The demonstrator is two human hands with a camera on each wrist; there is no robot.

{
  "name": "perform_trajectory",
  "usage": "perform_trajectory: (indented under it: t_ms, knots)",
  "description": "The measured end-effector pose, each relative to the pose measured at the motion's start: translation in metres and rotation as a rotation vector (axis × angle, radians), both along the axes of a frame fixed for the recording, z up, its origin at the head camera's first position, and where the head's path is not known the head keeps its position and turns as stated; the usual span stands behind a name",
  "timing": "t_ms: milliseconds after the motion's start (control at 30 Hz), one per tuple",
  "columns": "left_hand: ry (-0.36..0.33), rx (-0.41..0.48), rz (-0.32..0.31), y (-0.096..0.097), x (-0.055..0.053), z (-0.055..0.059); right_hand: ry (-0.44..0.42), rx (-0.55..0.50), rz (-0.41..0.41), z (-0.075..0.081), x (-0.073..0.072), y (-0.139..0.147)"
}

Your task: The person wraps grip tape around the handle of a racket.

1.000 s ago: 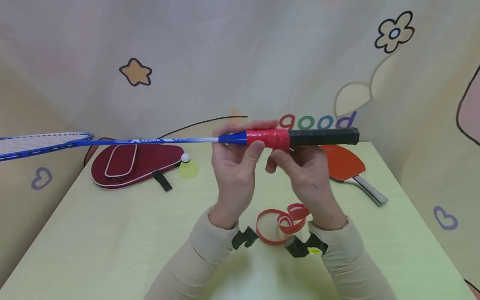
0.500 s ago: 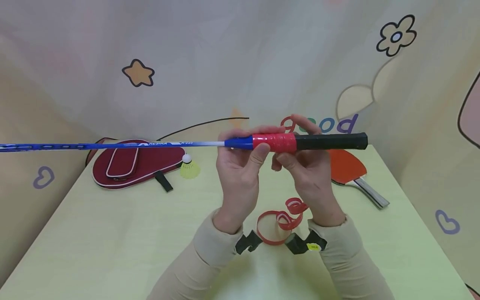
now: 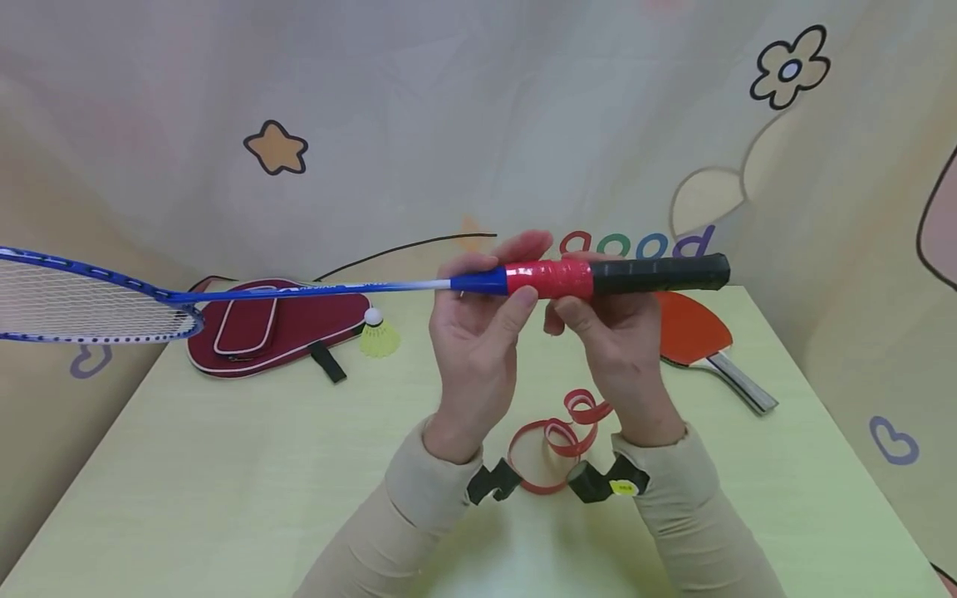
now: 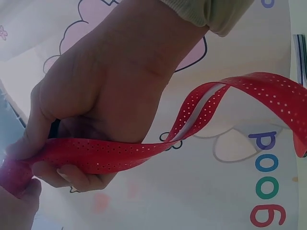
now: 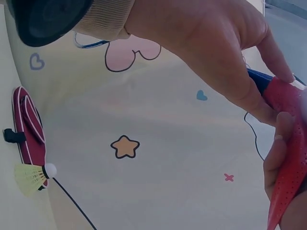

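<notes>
A blue badminton racket (image 3: 407,286) lies level across the head view, held up above the table. Red perforated grip tape (image 3: 549,279) is wound around the front part of its black handle (image 3: 661,272); the rear part is bare of tape. My left hand (image 3: 474,357) grips the racket from below at the blue cone, its thumb against the wound tape. With thumb and fingers my right hand (image 3: 624,357) pinches the tape by the handle. The tape's loose strip (image 4: 98,155) runs across the right palm, and its curled tail (image 3: 571,440) hangs lower down, between the wrists.
A maroon paddle case (image 3: 280,324) lies at the table's back left, with a yellow shuttlecock (image 3: 379,336) beside it. Behind my right hand lies a table tennis paddle (image 3: 695,328) with an orange-red face. A printed cloth backdrop (image 3: 419,108) stands behind the table (image 3: 224,490).
The racket has turned about its length: its head, edge-on half a second ago, now shows its strings. Right fingers raised behind the handle have come down. Both hands sit slightly further right than a second ago.
</notes>
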State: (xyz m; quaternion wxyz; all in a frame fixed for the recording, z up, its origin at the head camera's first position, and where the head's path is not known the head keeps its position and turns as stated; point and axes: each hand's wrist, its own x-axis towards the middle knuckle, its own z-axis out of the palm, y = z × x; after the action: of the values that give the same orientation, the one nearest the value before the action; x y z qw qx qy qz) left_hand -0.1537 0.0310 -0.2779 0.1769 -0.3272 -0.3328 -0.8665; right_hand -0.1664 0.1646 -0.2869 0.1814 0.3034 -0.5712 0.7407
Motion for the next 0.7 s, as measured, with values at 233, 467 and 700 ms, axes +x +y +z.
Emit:
perform_trajectory:
  t_ms: [233,467,700]
  knots:
    - [0.006,-0.056,0.095,-0.0039,-0.0007,-0.0003,0.008,0.047,0.050,0.0001,-0.0035,0.0024]
    - [-0.014,-0.099,0.143,-0.0047,-0.0009,-0.0032,0.099,0.035,0.001,-0.0029,-0.0073,0.0032]
    - [-0.014,-0.090,0.127,-0.0052,-0.0002,-0.0023,0.121,0.044,-0.040,-0.0035,-0.0091,0.0048]
